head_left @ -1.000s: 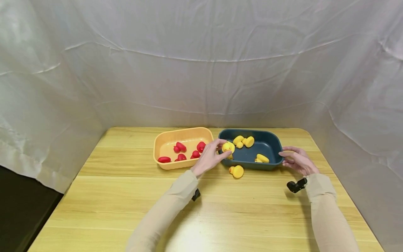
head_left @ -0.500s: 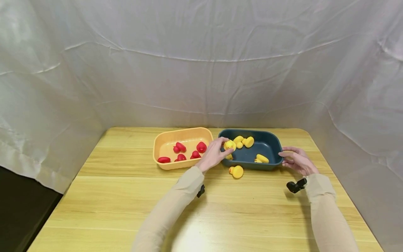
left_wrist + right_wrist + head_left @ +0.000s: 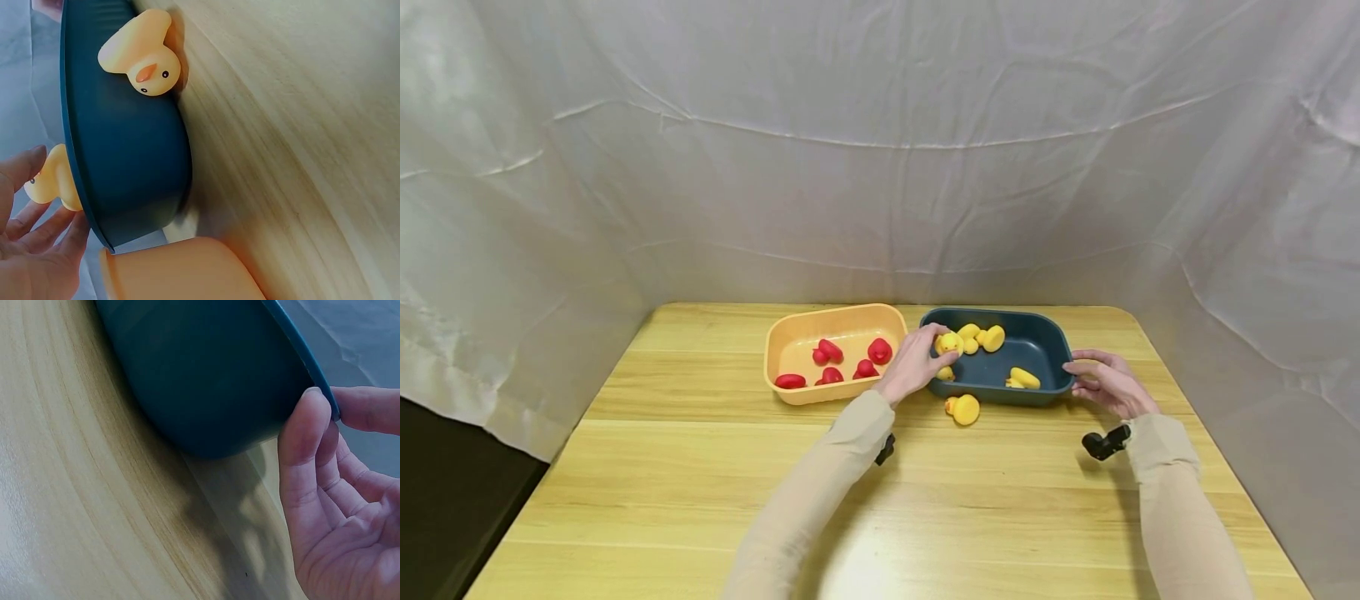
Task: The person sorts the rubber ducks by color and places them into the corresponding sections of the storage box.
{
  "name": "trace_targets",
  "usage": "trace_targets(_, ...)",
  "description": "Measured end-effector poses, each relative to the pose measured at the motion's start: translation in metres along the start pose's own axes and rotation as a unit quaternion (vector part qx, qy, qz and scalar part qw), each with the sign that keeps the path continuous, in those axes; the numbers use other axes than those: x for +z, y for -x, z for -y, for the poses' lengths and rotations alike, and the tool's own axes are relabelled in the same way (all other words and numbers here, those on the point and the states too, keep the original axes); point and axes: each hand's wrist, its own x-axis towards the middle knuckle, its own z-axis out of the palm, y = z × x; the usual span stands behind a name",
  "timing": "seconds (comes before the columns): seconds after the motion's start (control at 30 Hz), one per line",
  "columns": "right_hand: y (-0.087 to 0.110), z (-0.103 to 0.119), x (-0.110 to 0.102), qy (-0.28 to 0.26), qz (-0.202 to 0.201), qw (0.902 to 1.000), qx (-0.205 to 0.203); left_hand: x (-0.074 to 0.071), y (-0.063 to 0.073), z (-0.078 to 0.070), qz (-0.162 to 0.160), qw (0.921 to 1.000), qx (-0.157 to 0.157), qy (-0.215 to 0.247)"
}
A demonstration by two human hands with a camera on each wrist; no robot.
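Note:
My left hand (image 3: pixel 917 362) holds a yellow rubber duck (image 3: pixel 950 343) between thumb and fingers, over the left end of the dark blue bin (image 3: pixel 988 395). In the left wrist view that duck (image 3: pixel 61 178) shows just beyond the bin's rim, thumb on one side and fingers beneath. At the opposite end, my right hand (image 3: pixel 1112 387) pinches the bin's corner, thumb on the near wall and index finger at the rim (image 3: pixel 335 412). Several yellow ducks (image 3: pixel 1024 377) lie inside the bin. One more yellow duck (image 3: pixel 966 409) lies on its side on the table, against the front wall.
Left of the blue bin, a light orange bin (image 3: pixel 820 393) stands close by with several red rubber ducks (image 3: pixel 880 351) in it. The wooden table (image 3: pixel 970 500) ends at a hanging grey-white sheet (image 3: pixel 910 200) along the back and sides.
My left hand has moved slightly right with the yellow duck, further over the blue bin. The right hand and both bins look unmoved.

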Motion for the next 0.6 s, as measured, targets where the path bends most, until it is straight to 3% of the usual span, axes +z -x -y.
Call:
trace_targets(0.37, 0.001, 0.001, 0.0, 0.001, 0.003, 1.0, 0.002, -0.002, 0.003, 0.001, -0.004, 0.9999, -0.013, 0.007)
trace_targets(0.6, 0.002, 0.001, 0.0, 0.002, 0.004, 1.0, 0.007, -0.002, 0.01, 0.002, 0.002, 0.9999, 0.009, 0.011)
